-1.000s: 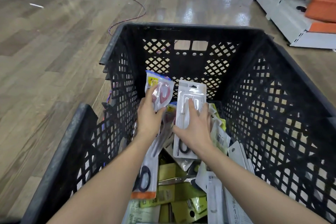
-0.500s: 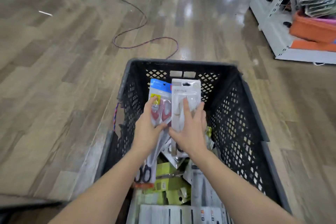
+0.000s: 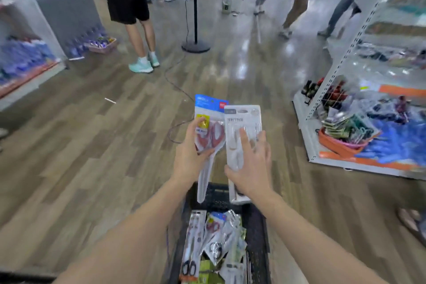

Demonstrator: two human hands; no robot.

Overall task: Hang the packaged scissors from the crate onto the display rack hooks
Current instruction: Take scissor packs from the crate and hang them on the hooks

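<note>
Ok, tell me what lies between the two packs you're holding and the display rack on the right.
Bare wooden floor only, in the head view, from the white pack in the right hand to the display rack.

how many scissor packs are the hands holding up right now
2. The left hand holds the blue-topped pack of red-handled scissors; the right hand holds the white pack beside it. More packs lie in the crate below, too jumbled to count.
</note>
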